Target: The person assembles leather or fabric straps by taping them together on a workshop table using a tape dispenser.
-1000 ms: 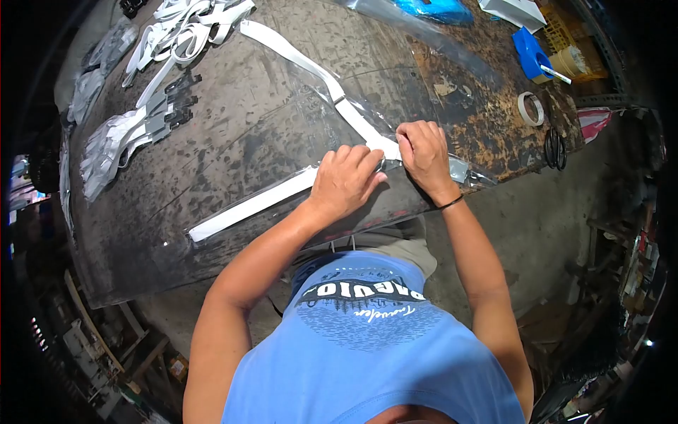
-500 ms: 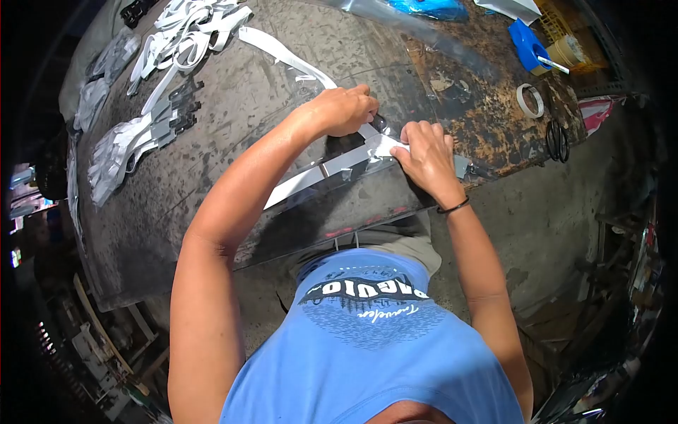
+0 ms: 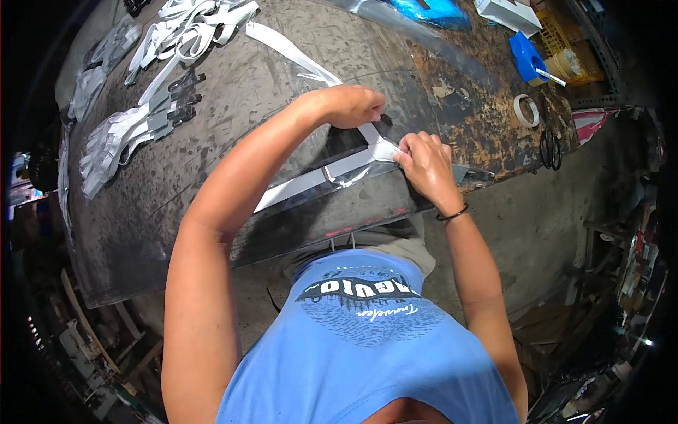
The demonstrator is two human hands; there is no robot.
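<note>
A long white flat strap [image 3: 346, 166] lies on the dark work table and bends in a fold close to my right hand [image 3: 426, 161]. The thumb and fingers of that hand are closed on the strap at the fold. My left hand [image 3: 355, 106] is just above and left of it, its fingers curled together over the strap's other run. What it holds, if anything, is hidden. Clear plastic film [image 3: 353, 177] shows along the strap near the fold. Just right of my right hand lies a grey piece [image 3: 460, 172], partly hidden.
Piled white straps [image 3: 191, 32] lie at the back left, above a bundle of straps with grey and black ends [image 3: 159, 116]. A blue tape dispenser [image 3: 526, 60], a white ring [image 3: 525, 110] and black cord loops [image 3: 549, 148] sit at the right. The table edge [image 3: 332, 240] runs before my body.
My left hand has shifted slightly up and right, its fingers more curled. My right hand has moved a little down, still on the fold. The view has shifted slightly.
</note>
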